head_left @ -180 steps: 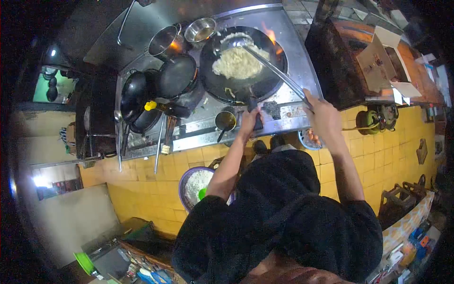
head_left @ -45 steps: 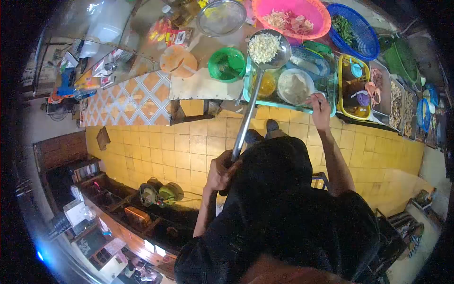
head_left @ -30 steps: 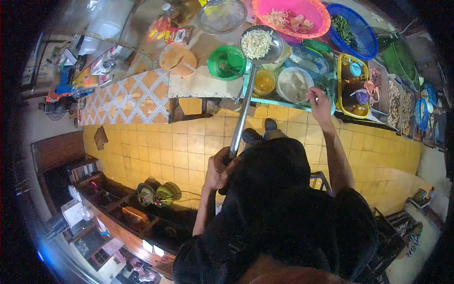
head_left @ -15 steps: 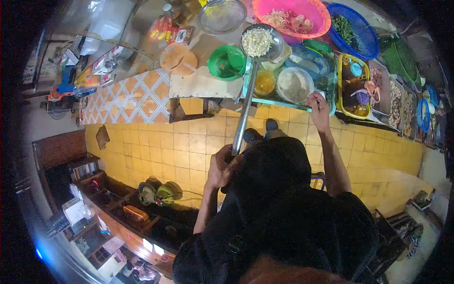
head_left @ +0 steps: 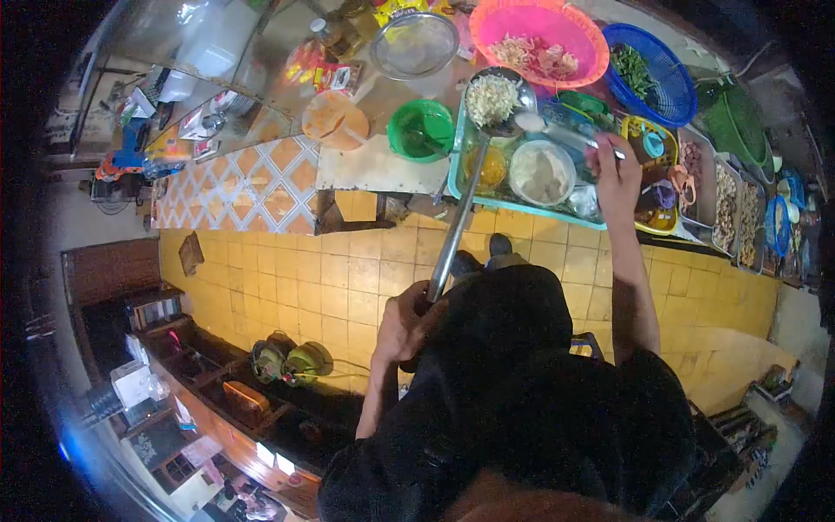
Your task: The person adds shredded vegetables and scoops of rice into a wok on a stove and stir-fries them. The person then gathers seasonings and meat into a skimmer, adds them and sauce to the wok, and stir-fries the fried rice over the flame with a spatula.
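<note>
My left hand (head_left: pixel 404 329) is closed around the end of a long metal handle. It belongs to a ladle (head_left: pixel 458 217) whose bowl carries chopped pale vegetables (head_left: pixel 493 100). My right hand (head_left: pixel 617 170) grips a spoon (head_left: pixel 565 135), slightly blurred, with its white-looking tip beside the ladle's bowl. Below the spoon, a clear tub of white powder (head_left: pixel 541 172) sits in a teal tray (head_left: pixel 526 211). Left of that tub, a bowl of yellow-orange contents (head_left: pixel 492 167) is partly hidden behind the ladle's handle.
Behind the tray stand a pink basin (head_left: pixel 600 52) with shredded food and a blue basket (head_left: pixel 691 87) of greens. Left are a green bowl (head_left: pixel 400 130), an orange bowl (head_left: pixel 330 130) and a round strainer (head_left: pixel 416 43). A yellow basket (head_left: pixel 639 230) and food trays extend right.
My right hand has moved up and right from the powder tub's edge, and the spoon now shows near the ladle's bowl. The ladle's bowl has shifted slightly right and down.
</note>
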Tool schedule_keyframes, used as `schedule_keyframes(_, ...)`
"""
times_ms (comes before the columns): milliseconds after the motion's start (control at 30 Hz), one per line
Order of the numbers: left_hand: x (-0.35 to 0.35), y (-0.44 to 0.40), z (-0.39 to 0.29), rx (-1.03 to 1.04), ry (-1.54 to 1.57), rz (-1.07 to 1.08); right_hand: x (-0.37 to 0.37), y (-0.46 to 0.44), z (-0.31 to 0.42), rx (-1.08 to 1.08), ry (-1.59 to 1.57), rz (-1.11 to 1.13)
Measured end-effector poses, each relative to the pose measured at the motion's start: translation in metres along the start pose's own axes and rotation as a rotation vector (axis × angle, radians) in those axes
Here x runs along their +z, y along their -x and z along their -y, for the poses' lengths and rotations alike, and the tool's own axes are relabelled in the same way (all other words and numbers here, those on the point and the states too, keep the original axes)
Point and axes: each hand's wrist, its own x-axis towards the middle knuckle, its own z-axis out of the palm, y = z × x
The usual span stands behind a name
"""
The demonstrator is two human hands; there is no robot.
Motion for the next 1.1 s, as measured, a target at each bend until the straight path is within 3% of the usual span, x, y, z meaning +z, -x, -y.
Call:
schedule_keyframes(33, 0.002, 0.002, -0.002, 0.001, 0.020, -0.012, 0.005, -0.005, -0.001, -0.144, 0.220, -0.034)
schedule_keyframes(67, 0.003, 0.004, -0.003, 0.002, 0.020, -0.012, 0.003, -0.008, -0.004, -0.145, 0.220, -0.033)
schedule_keyframes(133, 0.002, 0.005, -0.004, -0.009, 0.066, 0.029, -0.008, -0.014, -0.011, -0.376, 0.874, -0.069)
schedule_keyframes(167, 0.003, 0.003, -0.004, -0.008, 0.069, 0.028, -0.011, -0.015, -0.029, -0.380, 0.874, -0.068)
schedule_keyframes(267, 0.006, 0.002, 0.005, -0.004, 0.110, 0.023, -0.011, 0.006, -0.098, -0.257, 0.870, 0.045)
schedule_keyframes(333, 0.008, -0.001, 0.008, 0.045, 0.178, -0.018, -0.008, 0.021, -0.112, -0.504, 0.845, 0.224)
schedule_keyframes(433, 0.007, -0.003, 0.005, -0.038, 0.191, -0.001, -0.007, 0.044, -0.118, -0.403, 0.827, 0.292)
schedule_keyframes(567, 0.006, -0.011, 0.011, -0.021, 0.131, 0.025, -0.015, 0.063, -0.139, -0.217, 0.479, 0.231)
schedule_keyframes(633, 0.009, -0.013, 0.011, 0.007, 0.173, -0.001, -0.024, 0.064, -0.133, 0.014, 0.238, 0.147)
schedule_keyframes(733, 0.008, -0.013, 0.005, -0.040, 0.287, 0.040, -0.029, 0.064, -0.151, 0.136, 0.017, 0.021)
schedule_keyframes(1000, 0.007, -0.016, 0.009, -0.063, 0.243, 0.033, -0.037, 0.059, -0.164, 0.143, -0.100, 0.055)
schedule_keyframes(1100, 0.004, -0.014, 0.008, -0.058, 0.237, 0.026, -0.039, 0.057, -0.153, 0.237, -0.022, 0.046)
